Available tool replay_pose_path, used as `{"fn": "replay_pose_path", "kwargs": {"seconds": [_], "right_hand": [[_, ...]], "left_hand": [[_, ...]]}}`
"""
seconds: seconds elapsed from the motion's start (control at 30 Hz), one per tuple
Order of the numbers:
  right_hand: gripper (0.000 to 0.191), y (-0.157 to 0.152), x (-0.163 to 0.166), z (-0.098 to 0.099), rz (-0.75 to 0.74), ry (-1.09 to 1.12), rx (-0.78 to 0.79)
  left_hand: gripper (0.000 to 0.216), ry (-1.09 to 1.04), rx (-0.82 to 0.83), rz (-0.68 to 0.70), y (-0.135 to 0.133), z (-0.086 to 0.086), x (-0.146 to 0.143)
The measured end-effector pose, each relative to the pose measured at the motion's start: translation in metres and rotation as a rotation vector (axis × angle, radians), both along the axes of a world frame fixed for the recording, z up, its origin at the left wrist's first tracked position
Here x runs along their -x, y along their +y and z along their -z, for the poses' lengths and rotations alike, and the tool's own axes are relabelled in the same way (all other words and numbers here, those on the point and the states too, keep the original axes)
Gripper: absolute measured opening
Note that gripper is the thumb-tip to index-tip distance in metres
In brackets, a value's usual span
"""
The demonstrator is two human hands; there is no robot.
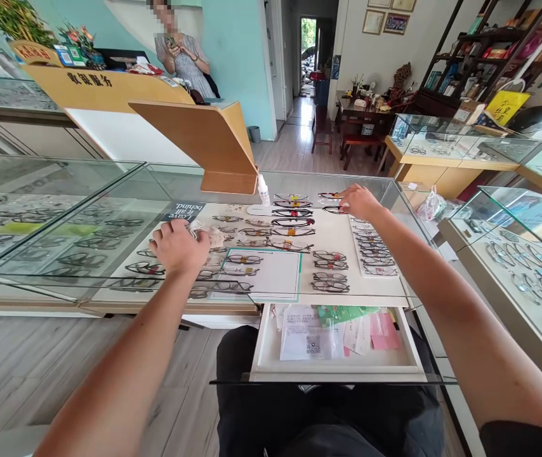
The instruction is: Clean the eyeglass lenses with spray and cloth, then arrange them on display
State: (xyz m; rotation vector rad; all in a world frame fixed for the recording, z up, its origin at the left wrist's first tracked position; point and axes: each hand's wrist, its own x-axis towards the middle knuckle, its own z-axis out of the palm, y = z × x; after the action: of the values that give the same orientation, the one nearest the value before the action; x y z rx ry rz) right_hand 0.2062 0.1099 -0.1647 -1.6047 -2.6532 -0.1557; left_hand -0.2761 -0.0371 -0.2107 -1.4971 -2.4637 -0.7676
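My left hand (180,249) is over the left part of the glass display case, its fingers curled on a crumpled whitish cloth (214,236). Farther right, my right hand (362,202) pinches a pair of dark-framed eyeglasses (332,209) near its end. Another pair of glasses (328,195) lies just behind it. To the left of these, a column of eyeglasses (292,222) stretches toward me, some with red or yellow tags. A small white bottle (263,190) stands behind that column. My fingertips on both sides are partly hidden.
Below the counter, an open drawer (337,368) holds papers and pink slips. More glasses fill a white tray (374,249) at the right. A brown wooden stand (230,181) rises behind the case. Glass showcases (504,254) flank the right side. A person (185,60) stands beyond the yellow counter.
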Motion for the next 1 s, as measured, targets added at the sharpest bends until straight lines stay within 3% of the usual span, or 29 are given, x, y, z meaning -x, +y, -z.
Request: {"fn": "replay_pose_path", "kwargs": {"seconds": [0.23, 0.47, 0.57, 0.63, 0.7, 0.8, 0.9, 0.97, 1.0], "right_hand": [[0.027, 0.024, 0.007, 0.008, 0.009, 0.011, 0.020], [0.022, 0.006, 0.018, 0.001, 0.007, 0.099, 0.016], [0.023, -0.025, 0.022, -0.013, -0.001, 0.183, -0.004], [0.026, -0.060, 0.025, -0.028, -0.088, 0.278, 0.023], [0.028, -0.106, 0.029, -0.043, -0.303, 0.572, 0.213], [0.024, -0.182, 0.039, -0.051, -0.518, 0.738, 0.674], [0.021, -0.247, 0.050, -0.018, -0.583, 0.735, 0.942], [0.020, -0.276, 0.056, 0.025, -0.550, 0.700, 0.981], [0.018, -0.284, 0.058, 0.051, -0.509, 0.676, 0.926]], "left_hand": [[0.048, 0.063, 0.019, -0.031, 0.002, 0.004, 0.003], [0.047, 0.053, 0.005, 0.012, 0.005, 0.004, 0.005], [0.047, 0.041, 0.013, 0.019, 0.006, 0.006, 0.006], [0.048, 0.037, 0.034, 0.012, 0.008, 0.008, 0.008], [0.049, 0.039, 0.060, -0.005, 0.011, 0.010, 0.009], [0.054, 0.037, 0.107, -0.045, 0.015, 0.012, 0.011], [0.056, 0.018, 0.132, -0.060, 0.018, 0.014, 0.014], [0.056, 0.003, 0.127, -0.057, 0.020, 0.014, 0.016], [0.056, -0.009, 0.127, -0.059, 0.021, 0.015, 0.016]]}}
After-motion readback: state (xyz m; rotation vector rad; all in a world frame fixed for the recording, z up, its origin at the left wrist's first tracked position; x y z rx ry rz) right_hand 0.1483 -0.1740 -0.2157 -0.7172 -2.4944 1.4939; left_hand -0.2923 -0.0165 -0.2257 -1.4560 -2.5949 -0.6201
